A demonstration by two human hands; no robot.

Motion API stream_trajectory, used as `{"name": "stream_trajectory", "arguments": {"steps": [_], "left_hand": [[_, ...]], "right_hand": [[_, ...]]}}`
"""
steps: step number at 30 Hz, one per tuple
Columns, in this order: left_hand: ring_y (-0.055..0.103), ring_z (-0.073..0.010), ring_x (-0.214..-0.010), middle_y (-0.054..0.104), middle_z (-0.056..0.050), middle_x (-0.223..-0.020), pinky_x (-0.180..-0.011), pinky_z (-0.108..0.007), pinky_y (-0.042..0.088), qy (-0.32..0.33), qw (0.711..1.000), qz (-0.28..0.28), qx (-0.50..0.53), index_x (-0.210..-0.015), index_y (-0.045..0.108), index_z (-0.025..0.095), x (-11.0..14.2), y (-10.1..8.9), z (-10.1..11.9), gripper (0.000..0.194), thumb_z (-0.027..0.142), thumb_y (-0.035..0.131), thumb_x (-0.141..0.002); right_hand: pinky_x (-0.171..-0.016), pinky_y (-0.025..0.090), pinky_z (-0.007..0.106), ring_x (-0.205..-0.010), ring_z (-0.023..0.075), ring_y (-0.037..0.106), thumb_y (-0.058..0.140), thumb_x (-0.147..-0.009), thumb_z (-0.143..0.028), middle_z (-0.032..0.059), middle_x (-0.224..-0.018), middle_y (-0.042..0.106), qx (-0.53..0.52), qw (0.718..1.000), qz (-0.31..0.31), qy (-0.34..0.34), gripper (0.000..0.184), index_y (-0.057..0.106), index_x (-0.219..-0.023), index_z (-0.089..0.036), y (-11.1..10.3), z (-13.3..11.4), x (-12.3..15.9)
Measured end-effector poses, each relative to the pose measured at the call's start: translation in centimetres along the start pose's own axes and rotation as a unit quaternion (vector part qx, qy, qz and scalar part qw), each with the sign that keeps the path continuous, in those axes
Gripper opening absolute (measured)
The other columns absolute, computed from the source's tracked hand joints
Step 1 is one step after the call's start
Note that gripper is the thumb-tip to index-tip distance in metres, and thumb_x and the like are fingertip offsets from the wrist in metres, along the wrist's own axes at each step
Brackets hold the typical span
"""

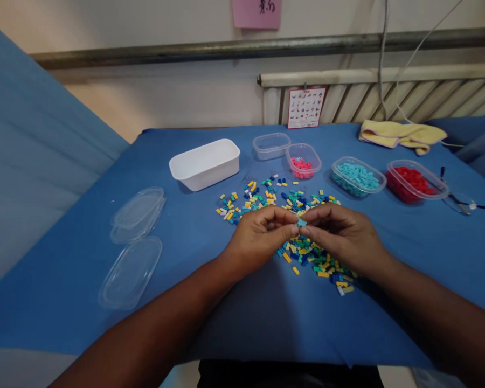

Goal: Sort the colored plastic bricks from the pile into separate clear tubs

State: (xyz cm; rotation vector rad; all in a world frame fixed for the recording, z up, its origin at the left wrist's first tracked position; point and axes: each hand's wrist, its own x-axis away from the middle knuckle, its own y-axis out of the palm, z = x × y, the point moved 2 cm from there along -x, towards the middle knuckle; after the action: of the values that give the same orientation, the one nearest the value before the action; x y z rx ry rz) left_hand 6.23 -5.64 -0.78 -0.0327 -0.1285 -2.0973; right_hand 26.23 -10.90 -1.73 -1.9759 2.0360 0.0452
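Between the fingertips of both hands is a small light blue toy brick (301, 222), partly hidden by the fingers. My left hand (262, 231) pinches it from the left with thumb and forefinger. From the right, my right hand (341, 231) grips it the same way. Whether it is one brick or more joined together I cannot tell. Below and behind the hands lies a loose spread of small bricks (295, 270) in yellow, green, blue and white. My hands hover over this spread and cover part of it.
Behind the bricks stand a white tub (204, 166), a clear container (271, 148), and containers of pink bricks (302, 167), light blue bricks (358, 177) and red bricks (414, 182). Clear lids (131, 272) lie at left. Glasses (463, 205) and a yellow cloth (400, 134) are at right.
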Motion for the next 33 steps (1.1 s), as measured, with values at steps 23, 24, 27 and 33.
{"name": "stream_trajectory", "arguments": {"steps": [23,24,27,33], "left_hand": [[0.072,-0.0251,-0.106,0.081,-0.007,-0.114,-0.094,-0.038,0.053,0.089,0.823,0.075,-0.556,-0.109,0.082,0.024,-1.4,-10.1,2.9,0.023,0.030,0.061,-0.101],[0.072,-0.0258,-0.108,0.081,-0.007,-0.116,-0.094,-0.038,0.053,0.089,0.811,0.055,-0.575,-0.111,0.083,0.025,-1.3,-9.8,2.6,0.025,0.030,0.060,-0.103],[0.072,-0.0277,-0.113,0.081,-0.008,-0.122,-0.096,-0.040,0.053,0.102,0.789,0.028,-0.605,-0.113,0.083,0.025,-1.3,-9.2,2.2,0.029,0.032,0.055,-0.106],[0.073,-0.0294,-0.114,0.082,-0.006,-0.121,-0.094,-0.040,0.054,0.103,0.766,0.027,-0.633,-0.111,0.083,0.027,-2.0,-9.2,2.3,0.032,0.037,0.054,-0.105]], "right_hand": [[-0.069,0.062,0.040,-0.076,0.0244,0.074,0.088,-0.089,-0.043,0.0036,-0.090,0.079,0.155,0.970,0.182,-0.043,0.024,0.080,-0.107,-0.029,-5.9,0.1,-1.8],[-0.073,0.062,0.043,-0.079,0.0262,0.075,0.087,-0.090,-0.043,0.0054,-0.093,0.080,0.189,0.957,0.211,-0.058,0.024,0.080,-0.108,-0.029,-6.9,0.2,-2.0],[-0.085,0.060,0.048,-0.091,0.0314,0.077,0.081,-0.095,-0.041,0.0126,-0.105,0.081,0.284,0.920,0.256,-0.084,0.024,0.080,-0.114,-0.027,-9.6,0.7,-2.6],[-0.087,0.060,0.045,-0.088,0.0274,0.076,0.073,-0.095,-0.037,0.0092,-0.100,0.083,0.387,0.868,0.291,-0.113,0.023,0.080,-0.111,-0.022,-11.9,1.5,-4.0]]}}
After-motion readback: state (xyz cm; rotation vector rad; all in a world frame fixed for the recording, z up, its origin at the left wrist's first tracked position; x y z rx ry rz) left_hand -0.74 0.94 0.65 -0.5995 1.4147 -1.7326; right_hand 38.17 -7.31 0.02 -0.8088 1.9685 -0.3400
